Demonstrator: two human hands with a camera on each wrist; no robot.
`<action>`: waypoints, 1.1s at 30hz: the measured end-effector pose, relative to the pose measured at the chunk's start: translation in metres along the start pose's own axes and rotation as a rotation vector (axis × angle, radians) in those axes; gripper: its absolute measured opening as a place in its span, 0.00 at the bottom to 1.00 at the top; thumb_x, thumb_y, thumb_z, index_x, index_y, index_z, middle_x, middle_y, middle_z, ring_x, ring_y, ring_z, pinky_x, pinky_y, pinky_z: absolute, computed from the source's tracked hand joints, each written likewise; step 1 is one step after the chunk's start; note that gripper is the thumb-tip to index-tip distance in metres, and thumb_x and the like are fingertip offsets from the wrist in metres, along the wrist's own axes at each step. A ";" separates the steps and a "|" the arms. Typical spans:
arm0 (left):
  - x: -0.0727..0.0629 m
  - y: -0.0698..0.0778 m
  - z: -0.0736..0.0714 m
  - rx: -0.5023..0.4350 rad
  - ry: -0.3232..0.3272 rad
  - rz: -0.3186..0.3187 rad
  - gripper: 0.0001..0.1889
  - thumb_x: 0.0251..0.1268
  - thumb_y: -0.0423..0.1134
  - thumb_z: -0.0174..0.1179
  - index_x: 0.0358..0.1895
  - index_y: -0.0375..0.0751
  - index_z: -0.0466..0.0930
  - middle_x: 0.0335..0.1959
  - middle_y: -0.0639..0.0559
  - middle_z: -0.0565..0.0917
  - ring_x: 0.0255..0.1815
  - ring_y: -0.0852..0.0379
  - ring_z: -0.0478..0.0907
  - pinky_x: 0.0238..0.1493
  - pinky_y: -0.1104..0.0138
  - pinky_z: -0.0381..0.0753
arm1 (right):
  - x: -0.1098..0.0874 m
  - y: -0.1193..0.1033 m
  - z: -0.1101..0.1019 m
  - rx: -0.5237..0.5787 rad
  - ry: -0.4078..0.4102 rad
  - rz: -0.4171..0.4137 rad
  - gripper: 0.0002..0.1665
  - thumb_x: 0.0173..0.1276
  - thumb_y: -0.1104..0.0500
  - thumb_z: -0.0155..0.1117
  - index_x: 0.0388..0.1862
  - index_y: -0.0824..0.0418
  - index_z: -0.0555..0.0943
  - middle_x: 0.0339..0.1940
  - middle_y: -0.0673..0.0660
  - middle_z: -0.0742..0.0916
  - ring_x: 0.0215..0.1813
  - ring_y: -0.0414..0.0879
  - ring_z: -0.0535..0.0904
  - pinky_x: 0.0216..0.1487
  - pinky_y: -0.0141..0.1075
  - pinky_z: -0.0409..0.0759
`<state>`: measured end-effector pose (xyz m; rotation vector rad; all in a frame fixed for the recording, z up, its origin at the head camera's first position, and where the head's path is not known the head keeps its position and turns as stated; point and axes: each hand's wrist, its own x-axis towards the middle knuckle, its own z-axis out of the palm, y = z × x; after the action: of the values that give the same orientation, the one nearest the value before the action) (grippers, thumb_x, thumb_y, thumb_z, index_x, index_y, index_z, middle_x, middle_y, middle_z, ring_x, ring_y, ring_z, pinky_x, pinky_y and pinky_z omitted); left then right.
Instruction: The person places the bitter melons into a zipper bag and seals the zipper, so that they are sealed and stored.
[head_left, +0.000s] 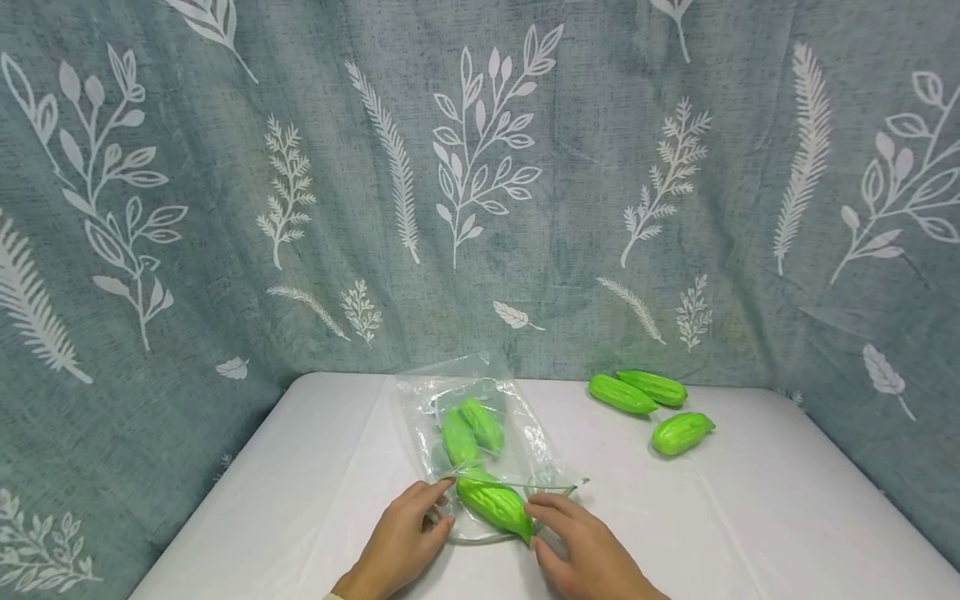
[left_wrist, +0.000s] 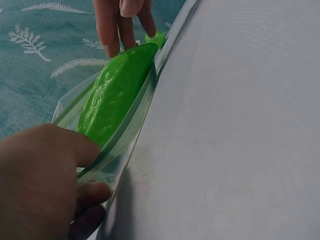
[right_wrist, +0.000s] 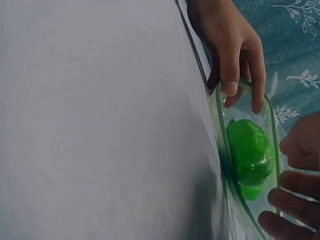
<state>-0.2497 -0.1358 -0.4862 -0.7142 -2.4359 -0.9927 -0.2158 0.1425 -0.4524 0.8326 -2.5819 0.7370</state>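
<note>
A clear zip bag (head_left: 525, 417) lies mouth toward me, with two green gourds (head_left: 461, 437) inside it. At its mouth lies another bumpy green gourd (head_left: 495, 502), its pointed end toward my right hand. My left hand (head_left: 405, 533) pinches the bag's rim at the left corner, thumb on the inner side in the left wrist view. My right hand (head_left: 581, 542) is at the gourd's pointed end, fingers spread and nearly straight. In the right wrist view its fingers (right_wrist: 295, 200) lie along the bag's green-edged rim, and the gourd (right_wrist: 250, 152) shows within the mouth.
Three more green gourds (head_left: 622, 393) lie at the back right of the white-covered table (head_left: 247, 500). A grey-green curtain (head_left: 525, 208) with white leaf prints hangs behind and along both sides.
</note>
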 end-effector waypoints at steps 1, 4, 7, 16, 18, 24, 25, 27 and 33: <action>0.000 0.000 0.000 -0.001 -0.001 -0.001 0.27 0.58 0.32 0.70 0.63 0.39 0.79 0.40 0.56 0.82 0.36 0.67 0.77 0.37 0.72 0.80 | -0.001 0.001 0.000 -0.006 0.017 -0.034 0.21 0.63 0.60 0.72 0.56 0.56 0.84 0.59 0.48 0.82 0.59 0.46 0.80 0.56 0.47 0.81; 0.000 -0.001 0.001 0.003 0.002 -0.002 0.27 0.58 0.32 0.70 0.63 0.40 0.79 0.40 0.56 0.82 0.36 0.67 0.77 0.37 0.72 0.80 | -0.002 0.003 0.000 -0.018 0.034 -0.114 0.20 0.62 0.60 0.74 0.54 0.55 0.85 0.60 0.47 0.83 0.60 0.45 0.80 0.55 0.46 0.81; -0.001 -0.002 0.002 0.008 0.009 0.001 0.27 0.58 0.32 0.71 0.63 0.40 0.79 0.40 0.56 0.82 0.36 0.68 0.77 0.37 0.72 0.80 | -0.002 0.004 0.001 -0.017 0.030 -0.153 0.20 0.62 0.59 0.74 0.54 0.54 0.85 0.60 0.47 0.82 0.60 0.45 0.79 0.55 0.45 0.81; -0.001 -0.003 0.003 0.018 0.000 -0.008 0.26 0.58 0.33 0.70 0.63 0.40 0.79 0.40 0.57 0.81 0.36 0.68 0.76 0.37 0.73 0.79 | -0.002 0.006 0.004 -0.008 0.095 -0.290 0.23 0.55 0.61 0.77 0.52 0.58 0.86 0.58 0.50 0.84 0.58 0.45 0.81 0.53 0.45 0.82; 0.000 -0.002 0.002 0.021 -0.001 -0.008 0.26 0.59 0.33 0.70 0.63 0.40 0.79 0.40 0.57 0.82 0.36 0.68 0.76 0.37 0.73 0.79 | -0.002 0.006 0.005 -0.007 0.104 -0.296 0.23 0.55 0.61 0.77 0.52 0.58 0.86 0.58 0.50 0.84 0.58 0.45 0.81 0.53 0.45 0.82; 0.000 -0.002 0.001 0.030 0.002 -0.002 0.26 0.58 0.33 0.70 0.63 0.40 0.79 0.40 0.57 0.82 0.36 0.68 0.75 0.37 0.72 0.79 | 0.001 0.003 0.008 -0.006 0.106 -0.283 0.22 0.56 0.60 0.77 0.51 0.58 0.86 0.58 0.51 0.85 0.58 0.45 0.81 0.53 0.44 0.82; 0.000 -0.003 0.001 0.030 0.003 -0.001 0.26 0.58 0.33 0.70 0.63 0.40 0.79 0.40 0.57 0.82 0.36 0.68 0.75 0.37 0.72 0.79 | 0.001 0.002 0.008 -0.006 0.102 -0.278 0.21 0.56 0.59 0.77 0.51 0.58 0.86 0.58 0.51 0.85 0.58 0.45 0.81 0.53 0.44 0.82; 0.000 -0.004 0.001 0.029 0.006 0.000 0.27 0.58 0.33 0.71 0.63 0.40 0.79 0.40 0.57 0.82 0.35 0.69 0.75 0.36 0.72 0.79 | 0.003 0.000 0.009 -0.009 0.085 -0.260 0.20 0.57 0.59 0.76 0.50 0.58 0.86 0.58 0.51 0.84 0.58 0.45 0.81 0.53 0.45 0.82; 0.000 -0.004 0.002 0.032 0.013 0.005 0.27 0.57 0.33 0.71 0.63 0.40 0.79 0.39 0.58 0.81 0.34 0.70 0.74 0.35 0.74 0.78 | 0.006 -0.006 0.010 -0.025 0.010 -0.210 0.17 0.62 0.56 0.73 0.51 0.56 0.86 0.60 0.52 0.83 0.59 0.47 0.80 0.54 0.45 0.82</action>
<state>-0.2524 -0.1369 -0.4903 -0.7011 -2.4319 -0.9513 -0.2186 0.1304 -0.4555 1.0691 -2.4411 0.6429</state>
